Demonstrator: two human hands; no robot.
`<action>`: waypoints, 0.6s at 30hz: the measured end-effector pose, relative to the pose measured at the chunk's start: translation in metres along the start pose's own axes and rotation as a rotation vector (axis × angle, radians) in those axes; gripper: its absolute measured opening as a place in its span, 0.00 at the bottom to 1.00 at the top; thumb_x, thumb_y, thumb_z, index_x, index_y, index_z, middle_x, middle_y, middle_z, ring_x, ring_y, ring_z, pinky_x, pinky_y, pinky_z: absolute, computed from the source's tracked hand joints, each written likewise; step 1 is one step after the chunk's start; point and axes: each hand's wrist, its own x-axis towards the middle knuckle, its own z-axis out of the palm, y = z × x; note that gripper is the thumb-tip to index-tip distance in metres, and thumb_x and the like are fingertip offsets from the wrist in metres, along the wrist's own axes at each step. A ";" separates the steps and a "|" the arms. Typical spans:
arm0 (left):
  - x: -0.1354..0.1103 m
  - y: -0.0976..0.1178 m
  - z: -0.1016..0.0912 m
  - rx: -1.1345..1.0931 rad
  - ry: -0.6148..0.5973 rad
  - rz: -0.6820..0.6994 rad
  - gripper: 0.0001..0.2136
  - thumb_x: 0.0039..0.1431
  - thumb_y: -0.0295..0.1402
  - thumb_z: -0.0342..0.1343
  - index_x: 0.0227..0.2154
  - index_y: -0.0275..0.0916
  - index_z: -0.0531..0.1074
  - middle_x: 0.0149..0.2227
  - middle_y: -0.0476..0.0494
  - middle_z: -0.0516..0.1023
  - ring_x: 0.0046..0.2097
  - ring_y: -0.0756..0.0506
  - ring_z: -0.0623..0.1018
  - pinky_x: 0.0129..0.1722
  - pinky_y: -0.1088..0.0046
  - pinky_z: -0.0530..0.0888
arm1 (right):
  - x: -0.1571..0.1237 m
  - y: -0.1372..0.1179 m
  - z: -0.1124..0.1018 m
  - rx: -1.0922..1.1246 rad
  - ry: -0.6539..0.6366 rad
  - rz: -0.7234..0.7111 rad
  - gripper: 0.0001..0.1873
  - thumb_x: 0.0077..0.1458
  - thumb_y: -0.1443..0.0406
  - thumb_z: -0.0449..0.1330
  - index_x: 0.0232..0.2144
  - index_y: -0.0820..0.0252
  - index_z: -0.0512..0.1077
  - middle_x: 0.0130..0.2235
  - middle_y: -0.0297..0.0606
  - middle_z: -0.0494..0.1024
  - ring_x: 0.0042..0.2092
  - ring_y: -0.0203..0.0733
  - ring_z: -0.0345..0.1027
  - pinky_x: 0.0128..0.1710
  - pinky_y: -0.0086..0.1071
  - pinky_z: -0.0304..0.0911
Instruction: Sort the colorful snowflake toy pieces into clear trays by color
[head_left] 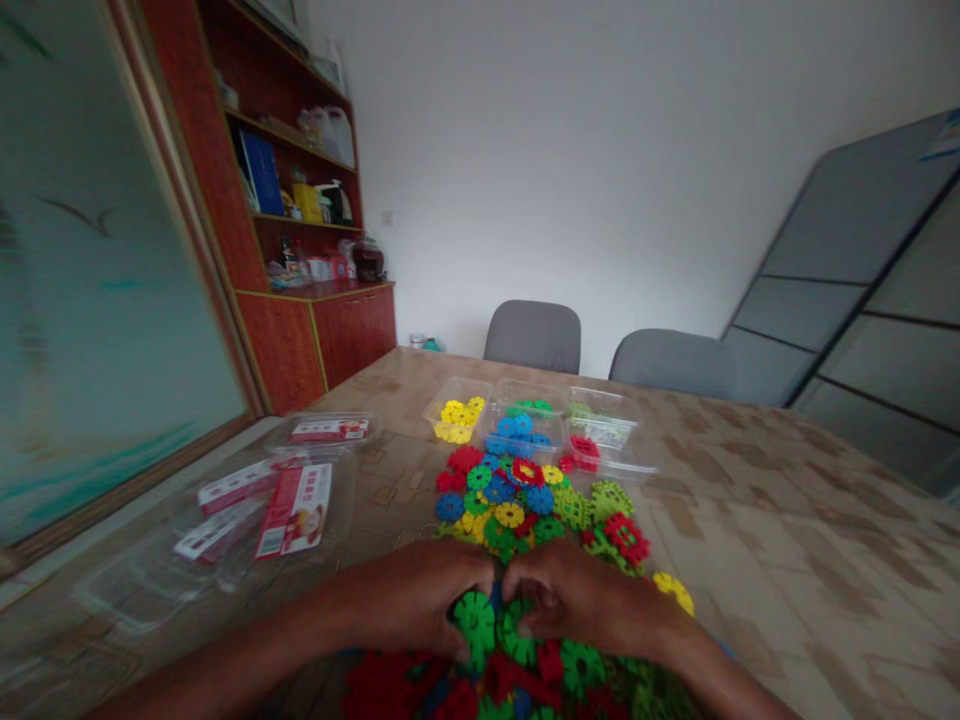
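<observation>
My left hand [424,592] is closed around a green notched plastic disc [475,622], with the thumb curved over its top. Close beside it, my right hand [592,597] has its fingers curled on a second green disc [514,636]. A sliver of blue shows between the hands, too hidden to name. Below and behind both hands lies a heap of loose discs: red pieces [386,680] in front, another green disc [582,664] near my right hand, and mixed pieces [510,514] beyond. A yellow disc [673,592] lies right of my right wrist.
Clear plastic boxes stand behind the heap: one with yellow discs [460,416], one with blue discs [517,434], one with light green pieces [600,425]. Clear lids with labels [296,508] lie at left on the patterned table [780,500]. Two grey chairs [532,332] stand beyond.
</observation>
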 end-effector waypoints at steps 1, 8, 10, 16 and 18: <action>0.000 -0.001 -0.002 -0.011 0.007 -0.007 0.19 0.47 0.33 0.66 0.42 0.44 0.69 0.41 0.50 0.74 0.43 0.44 0.72 0.38 0.76 0.65 | -0.001 -0.001 0.000 -0.023 -0.011 0.023 0.15 0.47 0.68 0.67 0.40 0.57 0.74 0.31 0.31 0.72 0.32 0.35 0.65 0.28 0.24 0.55; -0.002 -0.004 -0.016 -0.034 -0.003 -0.103 0.10 0.49 0.30 0.62 0.35 0.40 0.69 0.35 0.52 0.73 0.37 0.46 0.72 0.33 0.78 0.63 | -0.002 -0.003 0.000 -0.050 -0.013 0.083 0.11 0.42 0.68 0.70 0.30 0.61 0.73 0.30 0.32 0.71 0.33 0.36 0.64 0.29 0.25 0.54; -0.002 -0.004 -0.017 -0.042 0.002 -0.108 0.09 0.50 0.31 0.62 0.34 0.40 0.69 0.34 0.52 0.73 0.36 0.47 0.72 0.32 0.78 0.62 | -0.002 -0.003 0.000 0.008 -0.022 0.085 0.11 0.42 0.68 0.70 0.30 0.61 0.72 0.29 0.31 0.70 0.31 0.34 0.64 0.27 0.24 0.54; -0.002 -0.005 -0.019 -0.056 0.005 -0.126 0.12 0.49 0.29 0.61 0.37 0.41 0.69 0.36 0.52 0.72 0.38 0.46 0.72 0.33 0.78 0.62 | 0.006 0.001 -0.004 0.191 0.213 -0.036 0.05 0.53 0.69 0.59 0.29 0.59 0.65 0.24 0.25 0.64 0.26 0.31 0.58 0.25 0.24 0.51; -0.002 -0.005 -0.020 -0.065 0.010 -0.134 0.12 0.49 0.29 0.62 0.38 0.41 0.70 0.36 0.52 0.72 0.39 0.46 0.72 0.34 0.78 0.62 | 0.009 0.006 -0.006 0.168 0.331 -0.029 0.06 0.53 0.71 0.57 0.28 0.58 0.62 0.24 0.25 0.63 0.26 0.31 0.58 0.26 0.24 0.51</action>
